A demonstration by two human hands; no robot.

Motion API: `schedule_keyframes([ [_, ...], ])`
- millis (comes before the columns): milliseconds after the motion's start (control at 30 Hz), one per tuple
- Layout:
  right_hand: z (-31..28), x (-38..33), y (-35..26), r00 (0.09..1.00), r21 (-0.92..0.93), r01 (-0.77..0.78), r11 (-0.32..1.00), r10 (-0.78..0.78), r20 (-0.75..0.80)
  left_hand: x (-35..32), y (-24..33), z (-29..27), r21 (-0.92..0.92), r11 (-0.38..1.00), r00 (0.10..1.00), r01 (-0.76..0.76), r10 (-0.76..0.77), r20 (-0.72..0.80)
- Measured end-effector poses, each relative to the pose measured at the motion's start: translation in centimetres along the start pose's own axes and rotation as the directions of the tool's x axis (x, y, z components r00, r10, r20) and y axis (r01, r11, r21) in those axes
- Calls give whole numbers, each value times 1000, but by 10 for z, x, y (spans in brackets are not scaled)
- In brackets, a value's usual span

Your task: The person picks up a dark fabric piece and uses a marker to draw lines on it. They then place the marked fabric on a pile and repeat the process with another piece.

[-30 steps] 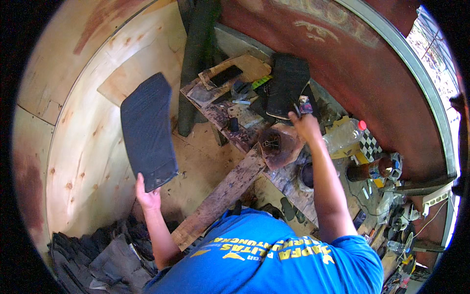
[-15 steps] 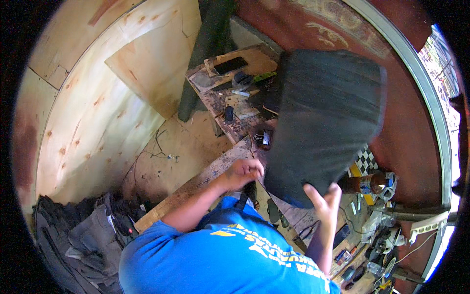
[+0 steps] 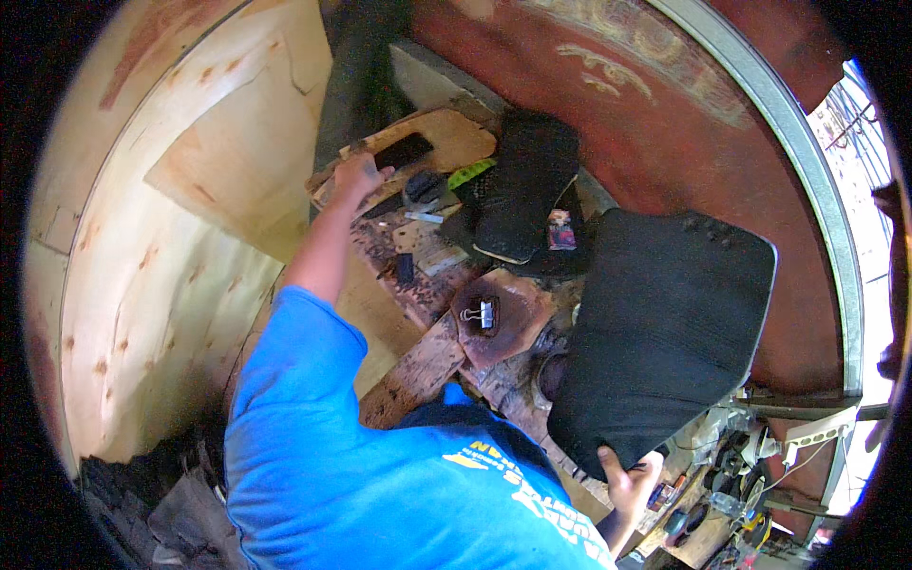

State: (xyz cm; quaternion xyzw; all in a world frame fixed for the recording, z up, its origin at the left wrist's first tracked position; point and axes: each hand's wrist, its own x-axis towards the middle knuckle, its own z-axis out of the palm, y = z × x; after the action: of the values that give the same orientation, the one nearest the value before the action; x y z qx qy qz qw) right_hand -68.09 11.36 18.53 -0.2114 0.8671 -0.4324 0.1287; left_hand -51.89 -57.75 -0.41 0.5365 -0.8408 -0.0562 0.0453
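My right hand (image 3: 629,482) grips the lower end of a large black mat (image 3: 670,313) with a thin pale edge on its right side. The thumb lies on top and the other fingers are partly hidden behind the mat, which stands tilted over the bench. My left arm stretches to the far left end of the bench. There my left hand (image 3: 359,178) is open, thumb apart, beside a black flat rectangular thing (image 3: 403,149) like a phone on a wooden board (image 3: 456,136). Its fingertips are hard to make out, and I see nothing held in it.
Other black mat pieces (image 3: 532,180) lie on the bench (image 3: 413,375). Nearer is a binder clip (image 3: 480,313) on a brownish piece. Tools and a bottle crowd the lower right, by a white power strip (image 3: 822,432). Dark cloth (image 3: 180,503) lies lower left.
My left hand has left the mat's near left edge and reached out to the far left of the bench. The mat has swung right and nearer in my right hand, uncovering black pieces behind.
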Motion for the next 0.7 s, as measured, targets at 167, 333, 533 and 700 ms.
schedule_keyframes([
  [167,14,2,-5,981,22,-121,992,116,154,47,18,-1,232,960,979,-158,122,162],
  [333,26,3,-5,993,-274,-47,961,75,92,77,17,-6,228,946,951,-230,169,258],
  [533,31,7,-4,989,-150,-123,981,133,63,95,42,-20,-226,962,932,-154,217,289],
  [700,24,16,-15,997,-393,48,918,-17,81,71,158,-34,-254,832,856,-493,516,27],
])
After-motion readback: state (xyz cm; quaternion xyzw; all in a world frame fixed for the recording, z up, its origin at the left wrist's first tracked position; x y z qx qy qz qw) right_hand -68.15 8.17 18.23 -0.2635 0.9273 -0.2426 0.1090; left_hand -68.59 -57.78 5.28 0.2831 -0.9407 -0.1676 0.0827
